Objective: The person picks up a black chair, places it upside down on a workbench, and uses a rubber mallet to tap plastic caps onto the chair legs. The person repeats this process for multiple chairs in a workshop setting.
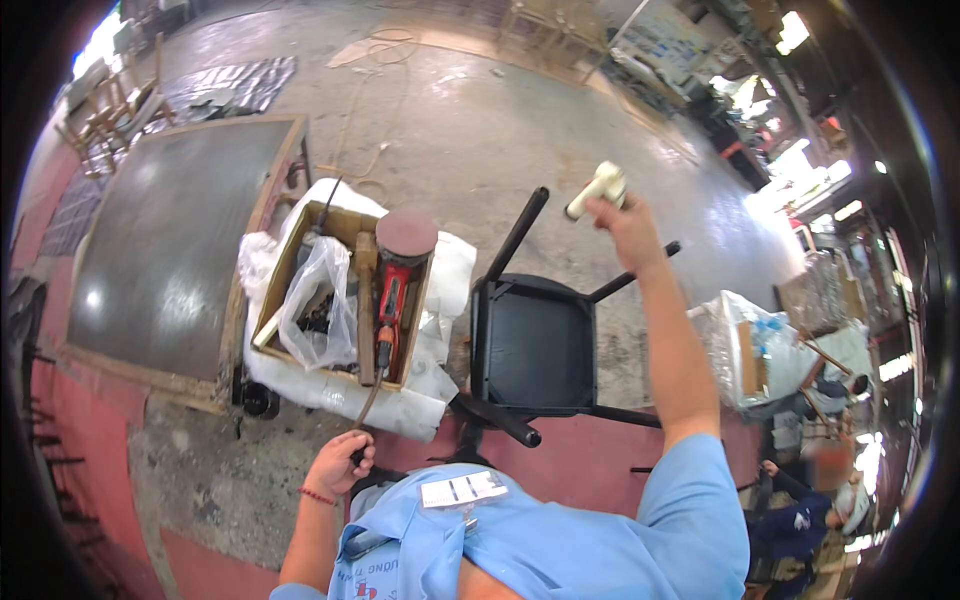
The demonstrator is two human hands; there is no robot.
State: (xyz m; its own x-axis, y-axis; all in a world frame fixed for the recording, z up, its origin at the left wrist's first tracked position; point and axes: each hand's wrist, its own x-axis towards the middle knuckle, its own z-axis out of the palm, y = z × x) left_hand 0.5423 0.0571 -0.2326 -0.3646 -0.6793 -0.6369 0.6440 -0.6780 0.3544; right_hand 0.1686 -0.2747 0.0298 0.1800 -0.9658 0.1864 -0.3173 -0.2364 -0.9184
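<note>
Workshop floor (440, 130): beyond the upturned black seat's (540, 340) far side, the white tool (600, 186), clasped in the right hand's grip (626, 228), slants near-left; left hand (340, 466) well apart, hold unclear

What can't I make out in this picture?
All in the head view:
Left hand: its curled fingers mostly hide the dark thing there; whether it is gripped is unclear.
White tool: the right hand covers part.
Bag: cloudy plastic blurs its contents.
Black seat: its underside hides its top.
</note>
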